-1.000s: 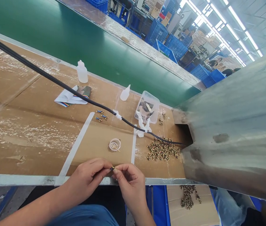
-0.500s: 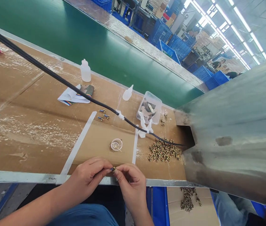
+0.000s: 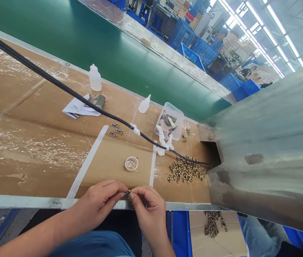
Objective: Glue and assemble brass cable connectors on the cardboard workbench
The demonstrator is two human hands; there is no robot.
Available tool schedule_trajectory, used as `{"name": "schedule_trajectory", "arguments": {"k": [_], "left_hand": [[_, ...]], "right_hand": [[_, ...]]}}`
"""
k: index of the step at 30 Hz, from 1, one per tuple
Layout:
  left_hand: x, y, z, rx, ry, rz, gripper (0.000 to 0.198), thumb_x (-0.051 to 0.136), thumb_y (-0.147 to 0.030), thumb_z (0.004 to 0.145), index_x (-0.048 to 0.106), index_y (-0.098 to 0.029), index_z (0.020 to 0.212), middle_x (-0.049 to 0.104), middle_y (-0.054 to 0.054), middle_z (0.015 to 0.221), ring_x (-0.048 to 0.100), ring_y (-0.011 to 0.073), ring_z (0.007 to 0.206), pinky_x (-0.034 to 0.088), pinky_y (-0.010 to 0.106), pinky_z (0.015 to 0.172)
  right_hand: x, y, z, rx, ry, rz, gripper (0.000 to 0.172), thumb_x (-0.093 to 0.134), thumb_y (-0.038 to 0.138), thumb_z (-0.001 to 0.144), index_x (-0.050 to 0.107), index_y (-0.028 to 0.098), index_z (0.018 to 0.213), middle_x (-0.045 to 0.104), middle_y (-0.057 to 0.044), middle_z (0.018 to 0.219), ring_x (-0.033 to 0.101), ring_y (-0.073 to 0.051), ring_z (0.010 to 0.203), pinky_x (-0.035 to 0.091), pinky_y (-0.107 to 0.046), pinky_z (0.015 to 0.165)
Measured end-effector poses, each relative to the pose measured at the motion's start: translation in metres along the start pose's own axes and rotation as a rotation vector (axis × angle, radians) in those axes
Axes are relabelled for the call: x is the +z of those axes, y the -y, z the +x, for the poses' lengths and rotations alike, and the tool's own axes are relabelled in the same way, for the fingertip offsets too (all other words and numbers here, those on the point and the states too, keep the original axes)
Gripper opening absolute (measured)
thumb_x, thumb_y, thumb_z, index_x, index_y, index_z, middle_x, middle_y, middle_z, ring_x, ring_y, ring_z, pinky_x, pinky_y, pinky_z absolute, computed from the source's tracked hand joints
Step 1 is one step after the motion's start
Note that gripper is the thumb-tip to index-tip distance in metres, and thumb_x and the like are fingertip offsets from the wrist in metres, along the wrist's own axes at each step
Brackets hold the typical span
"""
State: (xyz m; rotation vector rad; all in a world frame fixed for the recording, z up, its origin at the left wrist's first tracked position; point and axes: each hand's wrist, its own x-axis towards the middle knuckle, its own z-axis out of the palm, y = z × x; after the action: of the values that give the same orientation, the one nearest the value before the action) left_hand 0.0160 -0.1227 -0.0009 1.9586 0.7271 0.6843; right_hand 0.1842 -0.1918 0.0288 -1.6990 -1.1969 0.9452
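My left hand (image 3: pixel 101 196) and my right hand (image 3: pixel 148 201) meet at the front edge of the bench, each in a pinch. Between their fingertips is a small brass-and-blue part (image 3: pixel 128 192), mostly covered by the fingers. Just beyond them, a small round clear cup (image 3: pixel 131 164) with a thin stick in it stands on a taped cardboard sheet (image 3: pixel 105 157). To the right lies a heap of small brass-coloured parts (image 3: pixel 186 169). Several similar parts with blue middles (image 3: pixel 117 129) lie past the sheet's far left corner.
A black cable (image 3: pixel 111 116) crosses above the bench. Farther back are a white squeeze bottle (image 3: pixel 95 78), a smaller one (image 3: pixel 144 104), a folded cloth (image 3: pixel 83 106) and a clear plastic box (image 3: pixel 169 121). A metal panel (image 3: pixel 263 153) walls the right side; a green conveyor belt (image 3: pixel 100 46) runs behind.
The view has shifted slightly, so the bench items sit a little further left. Both hands keep their pinch on the small part, with barely any movement.
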Motion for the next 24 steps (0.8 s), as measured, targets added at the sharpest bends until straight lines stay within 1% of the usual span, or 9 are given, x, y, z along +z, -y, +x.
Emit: {"name": "schedule_trajectory", "arguments": {"k": [5,10,16,24], "left_hand": [[0.0018,0.0012,-0.0012,0.029,-0.024,0.022,0.019,0.043,-0.016,0.095,0.062,-0.021,0.097,0.068,0.000,0.088,0.064,0.0113,0.083,0.050,0.017,0.077],[0.0009,0.0011,-0.0009,0.009,0.002,0.006,0.019,0.044,-0.015,0.095,0.062,-0.021,0.094,0.068,-0.001,0.085,0.064,0.0101,0.081,0.050,0.016,0.075],[-0.0008,-0.0019,0.0032,-0.007,-0.010,0.006,0.019,0.045,-0.018,0.094,0.063,-0.021,0.090,0.069,-0.001,0.083,0.066,0.0111,0.077,0.051,0.016,0.072],[0.0007,0.0023,0.0033,-0.021,0.018,-0.017,0.018,0.045,-0.019,0.095,0.062,-0.021,0.091,0.068,-0.002,0.085,0.064,0.0096,0.079,0.049,0.015,0.073]], "right_hand": [[-0.0014,0.0004,0.0016,-0.034,0.020,-0.030,0.014,0.063,0.016,0.083,0.074,0.022,0.077,0.069,-0.001,0.073,0.061,-0.014,0.069,0.045,-0.022,0.064],[-0.0026,0.0000,0.0028,-0.081,0.030,-0.023,0.016,0.064,0.014,0.083,0.075,0.023,0.078,0.069,0.000,0.073,0.061,-0.014,0.069,0.046,-0.021,0.064],[-0.0046,-0.0010,0.0043,-0.130,0.048,-0.048,0.019,0.063,0.011,0.082,0.075,0.025,0.078,0.069,0.000,0.072,0.061,-0.014,0.067,0.048,-0.022,0.064],[-0.0046,-0.0002,0.0047,-0.133,0.048,-0.054,0.020,0.063,0.009,0.082,0.076,0.024,0.079,0.070,0.001,0.073,0.062,-0.013,0.068,0.047,-0.021,0.065]]}}
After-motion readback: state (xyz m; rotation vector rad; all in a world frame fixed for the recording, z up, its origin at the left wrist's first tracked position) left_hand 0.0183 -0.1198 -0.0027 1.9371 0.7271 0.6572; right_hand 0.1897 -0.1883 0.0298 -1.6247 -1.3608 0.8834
